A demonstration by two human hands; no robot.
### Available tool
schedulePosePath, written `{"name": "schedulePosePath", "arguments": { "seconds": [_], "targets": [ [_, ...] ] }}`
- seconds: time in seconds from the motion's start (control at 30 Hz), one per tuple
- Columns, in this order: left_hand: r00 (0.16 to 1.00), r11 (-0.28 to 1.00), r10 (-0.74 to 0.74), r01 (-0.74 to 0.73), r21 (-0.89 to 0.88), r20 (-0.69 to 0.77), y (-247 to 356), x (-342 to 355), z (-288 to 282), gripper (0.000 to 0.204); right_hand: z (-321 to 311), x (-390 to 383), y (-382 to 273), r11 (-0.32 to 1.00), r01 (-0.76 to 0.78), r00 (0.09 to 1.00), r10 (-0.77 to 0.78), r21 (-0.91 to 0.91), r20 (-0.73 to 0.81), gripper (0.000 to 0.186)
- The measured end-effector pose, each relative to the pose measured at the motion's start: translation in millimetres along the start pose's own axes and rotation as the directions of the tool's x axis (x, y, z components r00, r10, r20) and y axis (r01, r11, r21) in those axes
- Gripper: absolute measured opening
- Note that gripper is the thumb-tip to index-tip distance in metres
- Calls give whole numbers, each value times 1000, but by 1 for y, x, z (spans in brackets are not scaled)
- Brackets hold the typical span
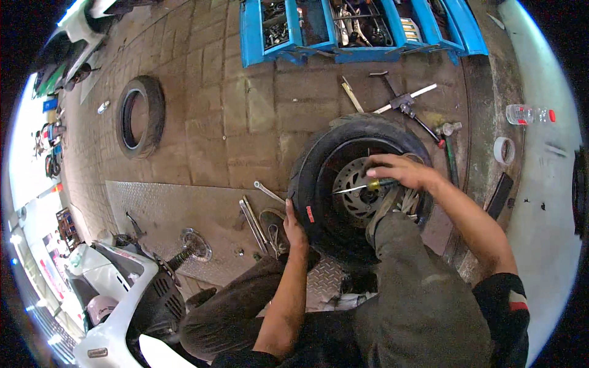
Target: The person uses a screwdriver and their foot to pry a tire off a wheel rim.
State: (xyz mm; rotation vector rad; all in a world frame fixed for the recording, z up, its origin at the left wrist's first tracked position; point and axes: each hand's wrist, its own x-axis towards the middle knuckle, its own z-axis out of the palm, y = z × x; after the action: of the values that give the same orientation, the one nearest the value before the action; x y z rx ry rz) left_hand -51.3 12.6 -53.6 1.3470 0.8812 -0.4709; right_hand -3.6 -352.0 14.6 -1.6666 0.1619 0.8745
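Observation:
A black tyre point(310, 178) on a wheel with a slotted brake disc point(351, 176) lies flat before me. My right hand point(402, 170) is closed around the yellow-and-dark handle of a screwdriver point(353, 189). Its thin blade points left across the disc, over the inner edge of the tyre. My left hand point(296, 232) lies along the tyre's left outer side, fingers stretched out and touching the rubber. My right shoe point(383, 214) rests on the wheel beneath the right forearm, hiding part of the rim.
Beyond the wheel stands a blue toolbox point(368, 54) full of tools. A lug wrench point(402, 101) and a hammer point(451, 132) lie near it. At left are a loose tyre point(156, 116) and a white scooter point(116, 306). A wrench point(270, 192) touches a metal plate point(159, 202).

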Motion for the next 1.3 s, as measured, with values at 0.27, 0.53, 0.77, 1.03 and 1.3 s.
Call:
{"name": "schedulePosePath", "arguments": {
  "seconds": [0.27, 0.53, 0.77, 1.03, 1.3],
  "targets": [
    [939, 910, 307, -241, 339, -156, -16, -31, 11, 91, 72, -35, 9, 857, 252, 948, -124, 450, -294, 40],
    [883, 735, 437, -239, 635, -173, 2, -44, 28, 97, 91, -48, -59, 818, 544, 824, -563, -187, -61, 27],
    [903, 735, 367, -134, 665, -225, -2, -42, 27, 92, 103, -36, -93, 666, 699, 704, -706, -262, 83, 17],
    [913, 733, 345, -119, 670, -216, 4, -45, 31, 88, 113, -17, -121, 574, 757, 648, -720, -313, 249, 20],
    [927, 770, 314, -122, 626, -205, -1, -40, 23, 92, 122, -5, -139, 603, 713, 698, -656, -358, 286, 21]
  ]
}}
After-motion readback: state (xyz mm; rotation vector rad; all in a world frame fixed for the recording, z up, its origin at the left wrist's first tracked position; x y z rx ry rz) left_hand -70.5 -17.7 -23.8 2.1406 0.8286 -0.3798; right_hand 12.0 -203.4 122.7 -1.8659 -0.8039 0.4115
